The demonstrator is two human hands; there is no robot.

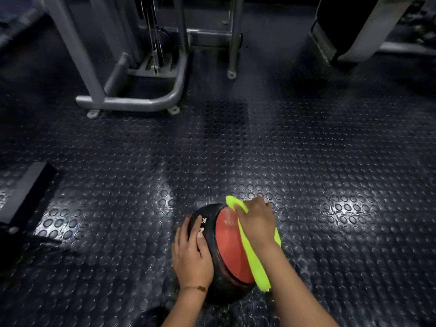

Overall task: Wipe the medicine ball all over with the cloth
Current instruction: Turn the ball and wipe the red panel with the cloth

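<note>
A black medicine ball (227, 246) with a red panel and white lettering sits on the studded rubber floor, low in the middle of the head view. My left hand (191, 253) lies flat against its left side, fingers straight. My right hand (256, 220) presses a neon yellow-green cloth (256, 267) onto the ball's upper right side. The cloth drapes down the right edge of the red panel, and part of it is hidden under my palm.
A grey steel machine frame (132, 103) with cables stands on the floor at the back left. Another machine base (330, 46) is at the back right. A dark flat plate (26, 194) lies at the left edge. Black studded matting (330, 185) covers the floor.
</note>
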